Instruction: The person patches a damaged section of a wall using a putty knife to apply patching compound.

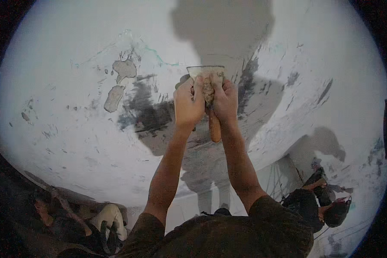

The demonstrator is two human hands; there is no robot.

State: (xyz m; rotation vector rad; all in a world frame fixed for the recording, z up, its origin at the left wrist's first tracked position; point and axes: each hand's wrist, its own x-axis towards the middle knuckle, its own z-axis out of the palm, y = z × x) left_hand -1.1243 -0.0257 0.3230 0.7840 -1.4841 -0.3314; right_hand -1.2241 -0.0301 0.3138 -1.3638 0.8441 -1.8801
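Wearing a dark shirt (219, 234) at the bottom of the frame; holding a scraper (208, 94) handle-down at centre, with left hand (188, 103) and right hand (225, 101) curled tightly on either side of its blade. Looks only part done: white over much of the wall (86, 150), but left with grey patches (114, 98) upper left and dark smears (146, 107) mid-frame.

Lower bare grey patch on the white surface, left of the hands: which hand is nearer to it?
Left. The left hand is to the right of the lower grey patch, not touching it; the right hand is farther right, at the scraper's right side.
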